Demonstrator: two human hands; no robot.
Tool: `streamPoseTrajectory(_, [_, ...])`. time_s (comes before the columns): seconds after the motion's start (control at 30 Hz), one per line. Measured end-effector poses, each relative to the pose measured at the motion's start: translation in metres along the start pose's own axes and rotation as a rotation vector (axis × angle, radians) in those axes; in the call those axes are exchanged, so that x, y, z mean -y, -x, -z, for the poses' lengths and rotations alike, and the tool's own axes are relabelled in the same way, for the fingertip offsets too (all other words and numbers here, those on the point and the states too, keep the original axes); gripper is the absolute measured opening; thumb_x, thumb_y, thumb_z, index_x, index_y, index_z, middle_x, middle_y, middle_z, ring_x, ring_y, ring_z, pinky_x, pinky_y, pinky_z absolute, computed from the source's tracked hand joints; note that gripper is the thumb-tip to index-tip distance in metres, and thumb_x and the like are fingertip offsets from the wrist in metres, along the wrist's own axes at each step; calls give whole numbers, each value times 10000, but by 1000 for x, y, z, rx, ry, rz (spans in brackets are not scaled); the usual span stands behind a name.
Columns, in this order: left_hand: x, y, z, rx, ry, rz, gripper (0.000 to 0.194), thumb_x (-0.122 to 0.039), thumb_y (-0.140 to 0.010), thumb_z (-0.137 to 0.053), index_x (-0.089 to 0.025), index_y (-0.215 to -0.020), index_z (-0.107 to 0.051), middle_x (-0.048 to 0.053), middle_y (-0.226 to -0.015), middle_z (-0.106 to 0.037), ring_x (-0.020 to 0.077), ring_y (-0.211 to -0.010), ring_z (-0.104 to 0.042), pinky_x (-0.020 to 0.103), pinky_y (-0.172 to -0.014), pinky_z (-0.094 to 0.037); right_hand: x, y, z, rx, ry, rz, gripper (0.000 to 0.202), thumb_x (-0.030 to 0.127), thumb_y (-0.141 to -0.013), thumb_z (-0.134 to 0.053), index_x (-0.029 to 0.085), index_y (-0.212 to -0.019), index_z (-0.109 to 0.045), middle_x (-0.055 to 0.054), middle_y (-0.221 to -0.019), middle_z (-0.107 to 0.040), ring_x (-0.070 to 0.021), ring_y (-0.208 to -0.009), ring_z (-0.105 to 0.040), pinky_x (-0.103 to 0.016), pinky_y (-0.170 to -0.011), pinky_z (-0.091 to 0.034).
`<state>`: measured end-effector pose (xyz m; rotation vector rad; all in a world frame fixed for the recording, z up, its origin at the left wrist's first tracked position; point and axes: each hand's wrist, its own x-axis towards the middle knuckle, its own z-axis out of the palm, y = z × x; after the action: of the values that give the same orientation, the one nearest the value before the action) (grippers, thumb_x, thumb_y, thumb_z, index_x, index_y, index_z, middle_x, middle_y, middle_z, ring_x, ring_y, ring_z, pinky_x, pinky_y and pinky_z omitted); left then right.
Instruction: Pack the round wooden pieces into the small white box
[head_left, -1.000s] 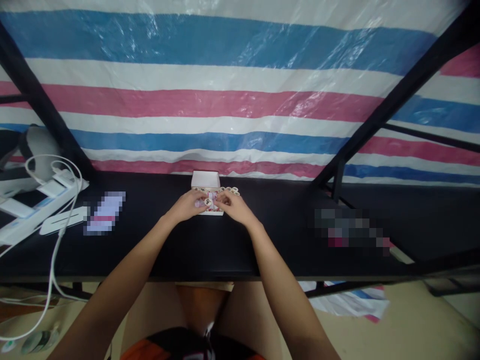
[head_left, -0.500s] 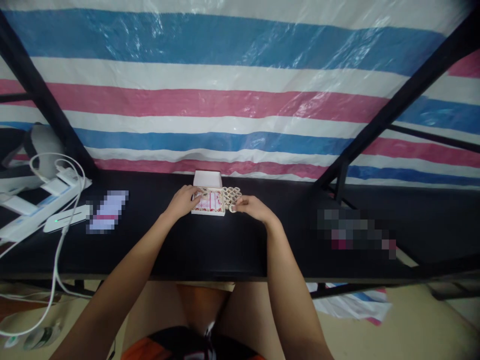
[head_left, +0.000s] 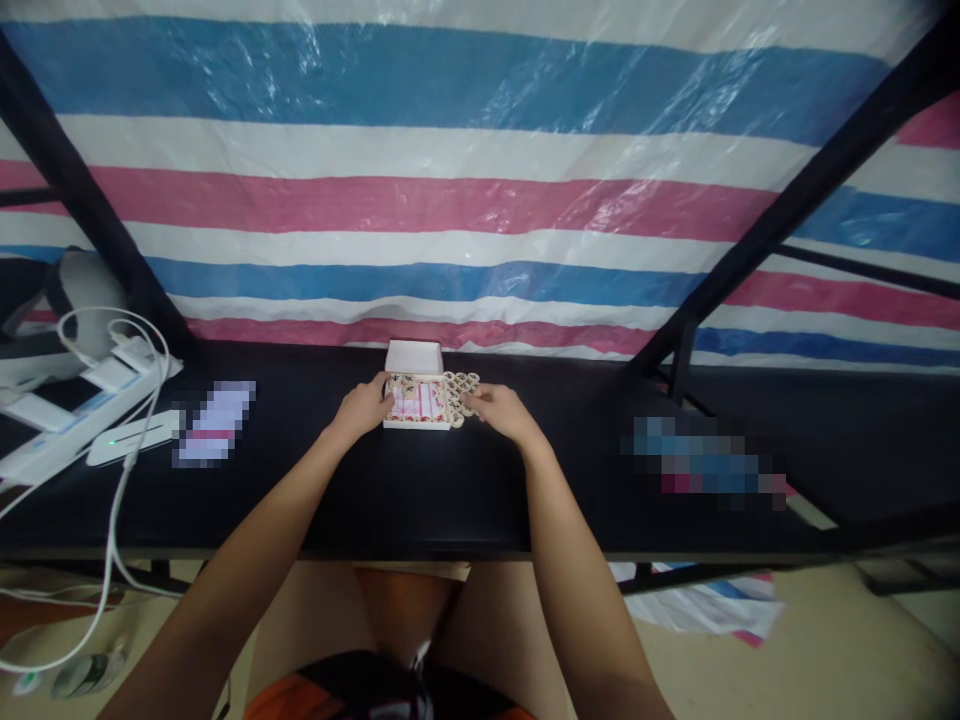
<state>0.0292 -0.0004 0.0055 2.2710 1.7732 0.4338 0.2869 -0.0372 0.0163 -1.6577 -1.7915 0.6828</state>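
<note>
A small white box [head_left: 417, 424] lies on the black tabletop with its lid [head_left: 415, 356] raised at the back. Inside is a white and pink sheet [head_left: 412, 403] with red lines, with small round pieces along its top and bottom edges. My left hand [head_left: 366, 408] grips the box's left edge, thumb over the rim. Just right of the box, several round pale game pieces [head_left: 453, 392] with dark markings sit close together. Over their right side is my right hand [head_left: 499, 408], its thumb and fingers closed on a piece that the fingertips mostly cover.
At the left are a power strip [head_left: 90, 415] with white cables, a white device [head_left: 135, 437] with a green light, and a blurred-out phone-like item [head_left: 216, 424]. Another blurred item [head_left: 705, 460] lies at the right. Black posts and a striped plastic sheet [head_left: 450, 205] stand behind.
My left hand has drawn back from above the box's upper left to its left edge. My right hand has shifted slightly up and left among the round pieces.
</note>
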Motion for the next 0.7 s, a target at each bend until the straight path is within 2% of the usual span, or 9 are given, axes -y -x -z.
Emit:
streamPoseTrajectory(0.1, [0,1,2,-11,13,-11,428,-331,-861,-435,-217,-1271,-472,60,-824,-671,204,-740,-633,291,-700,-448,2,-1,1,-178,39,33,338,468,-814,-479,186,-659,-579,20,-543,-558,-110,-535,-474,-220,-576,-357])
streamPoseTrajectory(0.2, [0,1,3,-18,16,-14,407,-329,-868,-417,-221,-1255,-484,65,-829,-673,212,-752,-637,296,-693,-450,7,-3,-12,-239,84,149,306,412,-863,-443,181,-795,-632,-18,-688,-624,-134,-638,-535,-240,-664,-403])
streamPoseTrajectory(0.27, [-1,2,4,-29,9,13,386,-320,-870,-411,-226,-1233,-500,72,-855,-678,223,-783,-641,305,-702,-452,14,-4,-28,-218,147,303,298,393,-877,-454,176,-917,-655,-69,-884,-658,-177,-839,-576,-284,-814,-415])
streamPoseTrajectory(0.33, [-2,2,4,-44,-4,53,366,-300,-864,-418,-226,-1210,-516,76,-879,-681,230,-818,-645,308,-716,-454,22,-3,-46,-133,235,444,352,425,-873,-487,174,-1063,-644,-115,-1093,-627,-231,-1041,-536,-354,-955,-365])
streamPoseTrajectory(0.43, [-4,2,5,-47,-12,75,353,-297,-860,-428,-225,-1193,-525,72,-878,-683,227,-831,-647,302,-722,-456,31,-1,-69,-81,317,517,447,489,-879,-477,220,-1223,-575,-116,-1309,-513,-285,-1224,-413,-447,-1031,-295])
streamPoseTrajectory(0.57, [-5,2,6,-39,-9,50,351,-333,-866,-426,-226,-1184,-529,71,-858,-683,230,-815,-648,301,-708,-456,34,-1,-81,-77,369,547,478,519,-894,-440,259,-1287,-517,-83,-1342,-496,-297,-1298,-336,-505,-1074,-212])
streamPoseTrajectory(0.7, [-5,1,5,-35,-28,29,348,-322,-869,-414,-233,-1184,-533,70,-841,-683,235,-819,-646,306,-711,-453,36,-4,-79,-76,369,556,416,468,-911,-434,212,-1206,-576,-110,-1218,-578,-274,-1190,-450,-462,-1044,-272])
